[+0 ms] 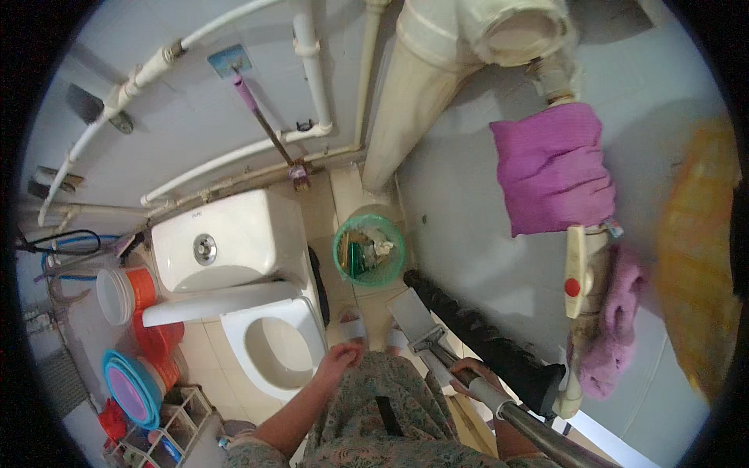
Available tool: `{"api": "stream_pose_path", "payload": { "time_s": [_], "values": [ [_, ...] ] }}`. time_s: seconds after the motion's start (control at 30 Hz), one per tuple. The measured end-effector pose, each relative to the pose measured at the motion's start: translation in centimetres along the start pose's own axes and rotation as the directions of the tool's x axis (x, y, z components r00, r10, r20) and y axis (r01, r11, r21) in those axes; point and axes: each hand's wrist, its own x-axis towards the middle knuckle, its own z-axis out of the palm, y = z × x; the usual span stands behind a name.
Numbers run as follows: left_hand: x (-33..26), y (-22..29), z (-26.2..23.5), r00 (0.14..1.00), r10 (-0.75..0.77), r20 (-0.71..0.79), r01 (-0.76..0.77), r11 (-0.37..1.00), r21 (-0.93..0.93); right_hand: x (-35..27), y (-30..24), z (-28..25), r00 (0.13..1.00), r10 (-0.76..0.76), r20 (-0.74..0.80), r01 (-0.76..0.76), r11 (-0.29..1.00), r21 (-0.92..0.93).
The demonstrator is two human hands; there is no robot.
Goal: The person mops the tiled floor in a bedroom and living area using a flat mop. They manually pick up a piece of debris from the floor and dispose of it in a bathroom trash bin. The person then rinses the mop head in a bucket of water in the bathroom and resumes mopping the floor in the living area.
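My right hand (468, 374) is wrapped round the grey pole of a flat mop (499, 402). The pole runs from the lower right edge up to a hinged joint and a pale rectangular head (413, 316) near the floor. In front of my patterned dress (386, 390), my left hand (342, 359) hangs with its fingers curled in; nothing shows in it. A white toilet (285, 347) stands to its left, lid and seat raised. Ahead of my feet (353, 320) is a green-lined waste bin (368, 277) with rubbish in it.
A black wrapped long object (484, 335) lies along the right wall, below a purple cloth (554, 171) on pipes. A long-handled brush (269, 132) leans at the back wall. Basins (129, 390), a white bucket (115, 296) and a rack (183, 425) crowd the left.
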Motion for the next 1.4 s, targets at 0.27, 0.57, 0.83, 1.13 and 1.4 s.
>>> {"api": "stream_pose_path", "payload": {
  "time_s": [0.27, 0.57, 0.83, 1.13, 1.4],
  "values": [
    [15.0, 1.5, 7.9, 0.956, 0.222, 0.191, -0.233, 0.972, 0.036, 3.6, 5.6, 2.8, 0.993, 0.111, 0.031, -0.114, 0.986, 0.119],
    [40.0, -3.0, 14.4, 0.865, 0.481, 0.144, -0.498, 0.789, 0.359, 8.1, 8.9, 5.6, 0.961, 0.274, 0.048, -0.277, 0.955, 0.109],
    [48.4, -1.9, 15.2, 0.938, 0.346, 0.034, -0.309, 0.785, 0.537, 13.0, 12.1, 8.1, 0.906, 0.409, -0.112, -0.376, 0.897, 0.233],
    [40.0, -1.0, 7.0, 0.920, 0.391, 0.034, -0.391, 0.920, 0.000, 13.7, 12.8, 8.5, 0.928, 0.355, -0.115, -0.328, 0.923, 0.202],
    [26.0, -3.6, 2.0, 0.871, 0.491, 0.017, -0.253, 0.419, 0.872, 13.0, 11.0, 8.6, 0.953, 0.285, -0.102, -0.282, 0.958, 0.045]
  ]
}}
